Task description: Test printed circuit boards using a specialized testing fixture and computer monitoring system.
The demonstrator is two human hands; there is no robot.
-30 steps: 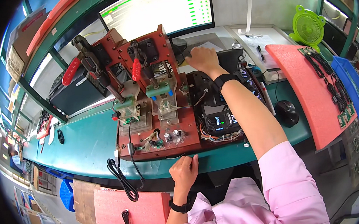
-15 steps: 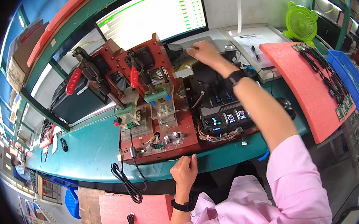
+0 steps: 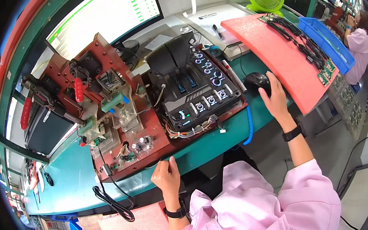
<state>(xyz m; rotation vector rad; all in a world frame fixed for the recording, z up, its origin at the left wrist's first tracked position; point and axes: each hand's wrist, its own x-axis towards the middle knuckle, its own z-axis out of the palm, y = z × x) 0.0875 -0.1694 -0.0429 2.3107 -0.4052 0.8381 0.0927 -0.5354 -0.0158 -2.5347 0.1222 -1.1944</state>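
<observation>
Fingers of the right hand (image 3: 277,100) reach forward, loosely extended along the right side of a black computer mouse (image 3: 257,82), while the thumb angles out toward the mouse's near edge; the palm is not wrapped around it, and whether the skin presses on the shell I cannot tell. The left hand (image 3: 166,178) is curled into a loose fist with the thumb raised, at the front edge of the green bench (image 3: 204,150); nothing shows in its grasp, though the inside of the fist is hidden. Left of the right hand, past a blue coiled cord (image 3: 250,126), sits a black throttle controller (image 3: 200,98) with twin levers and lit dials, untouched by either hand. Just beyond the left hand is the red test fixture (image 3: 150,124), its red-handled toggle clamps (image 3: 79,90) farther off to the left. Bundled black cable (image 3: 113,204) hangs to the left of the left hand. Beyond the right hand and to its right, a pink foam sheet (image 3: 252,47) carries black cables (image 3: 303,47) and small green circuit boards (image 3: 327,72).
</observation>
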